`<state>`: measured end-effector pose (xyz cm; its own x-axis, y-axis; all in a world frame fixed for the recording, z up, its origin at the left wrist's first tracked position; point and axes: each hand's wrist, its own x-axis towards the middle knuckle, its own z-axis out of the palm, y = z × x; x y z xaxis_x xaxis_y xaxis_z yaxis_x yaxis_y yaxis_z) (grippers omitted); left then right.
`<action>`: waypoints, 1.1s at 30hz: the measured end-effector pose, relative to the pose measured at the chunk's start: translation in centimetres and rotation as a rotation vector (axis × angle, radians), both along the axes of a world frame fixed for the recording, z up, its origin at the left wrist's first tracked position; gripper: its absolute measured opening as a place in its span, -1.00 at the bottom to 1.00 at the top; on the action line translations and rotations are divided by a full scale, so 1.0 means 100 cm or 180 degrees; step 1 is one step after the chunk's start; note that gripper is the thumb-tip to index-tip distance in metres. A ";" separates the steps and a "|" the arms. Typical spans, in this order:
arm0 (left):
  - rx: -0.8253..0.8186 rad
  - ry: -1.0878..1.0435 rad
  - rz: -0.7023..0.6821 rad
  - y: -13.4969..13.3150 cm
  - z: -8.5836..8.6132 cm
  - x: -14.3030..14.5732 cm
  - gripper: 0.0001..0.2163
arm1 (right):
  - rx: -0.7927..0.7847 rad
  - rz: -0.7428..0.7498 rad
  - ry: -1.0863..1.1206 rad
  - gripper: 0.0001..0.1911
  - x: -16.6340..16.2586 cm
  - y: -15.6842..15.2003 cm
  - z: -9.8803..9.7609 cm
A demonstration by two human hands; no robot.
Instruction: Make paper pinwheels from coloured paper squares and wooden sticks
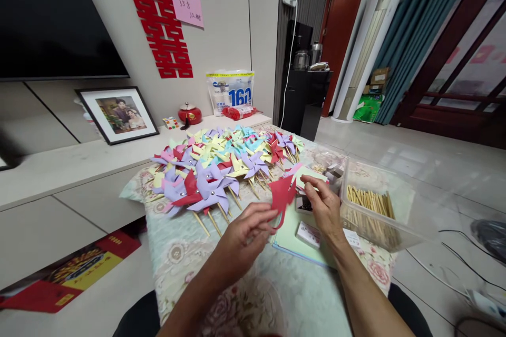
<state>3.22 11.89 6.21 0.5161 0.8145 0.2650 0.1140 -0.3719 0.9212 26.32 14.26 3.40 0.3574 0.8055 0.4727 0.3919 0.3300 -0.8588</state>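
Together, left hand (245,236), right hand (323,204) on paper (281,196)

Framed photo (118,114) at 10 o'clock on low shelf (59,163). White bag (230,92) at 12, red lidded pot (190,114) beside it, possibly a teapot. Red paper cutting (158,16) on wall (225,21) above. Tall white air conditioner (367,52) at 2.

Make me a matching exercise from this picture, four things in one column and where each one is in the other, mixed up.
Things:
1. red paper
2. sticks
3. pinwheels
4. photo

Places:
A. in the clear box
B. leaning on the wall
C. held by the left hand and right hand
D. heaped at the far end of the table

Pairs: 1-C, 2-A, 3-D, 4-B
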 end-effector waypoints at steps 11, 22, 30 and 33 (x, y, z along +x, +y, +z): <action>0.0932 0.1583 0.0318 -0.057 -0.061 -0.070 -0.51 | -0.0356 0.2037 -0.0571 -0.67 -0.027 -0.017 0.008; 0.0700 0.1461 0.0123 -0.065 -0.035 -0.079 -0.62 | -0.0568 0.2815 -0.1628 -0.22 -0.039 -0.022 0.009; 0.1647 0.1836 -0.0148 -0.062 -0.031 -0.082 -0.74 | -0.0209 0.3069 -0.1811 -0.29 -0.050 -0.027 0.009; 0.1346 0.1797 0.0007 -0.061 -0.035 -0.086 -0.75 | -0.0203 0.3166 -0.1824 -0.39 -0.054 -0.028 0.010</action>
